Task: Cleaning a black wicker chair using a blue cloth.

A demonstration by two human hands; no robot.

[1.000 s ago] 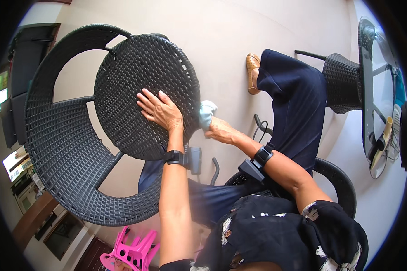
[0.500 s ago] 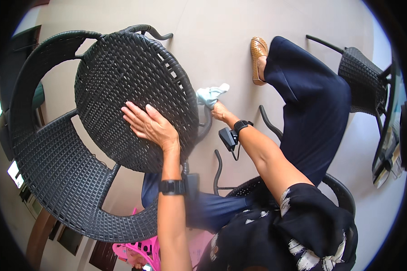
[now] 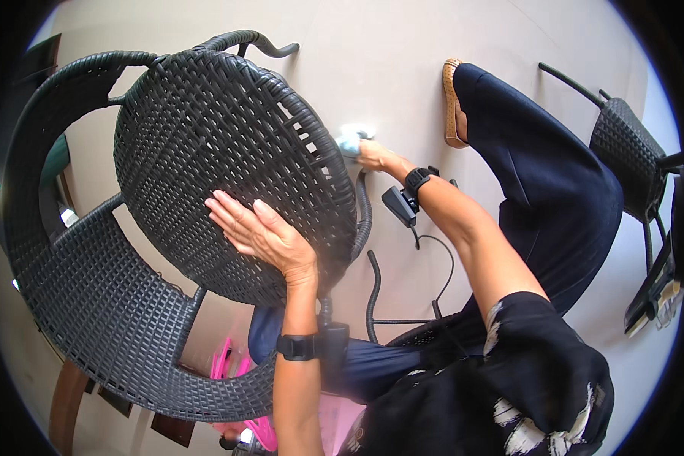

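A dark woven wicker chair (image 3: 197, 144) is in front of me at the left, its round seat tilted toward me and its curved backrest (image 3: 99, 296) sweeping round the left side. My left hand (image 3: 270, 237) lies on the seat, fingers stretched out and pressed close to one another, holding nothing. Beyond the seat's right rim, my right hand (image 3: 372, 156) has its fingers closed on a pale blue cloth (image 3: 348, 143). The cloth is at the rim, near a curved chair leg (image 3: 363, 216); the seat edge hides part of it, so I cannot tell exactly what it touches.
A second wicker chair (image 3: 631, 148) stands at the far right. My tan shoe (image 3: 453, 110) rests on the pale floor. Another chair's leg (image 3: 373, 289) shows beside my lap. Something bright pink (image 3: 220, 361) is behind the backrest. A cable hangs from a black box (image 3: 400, 205) at my right wrist.
My right hand and the cloth have shifted slightly away along the seat rim, and the cloth looks more bunched. My left hand stays on the seat. The view has moved a little.
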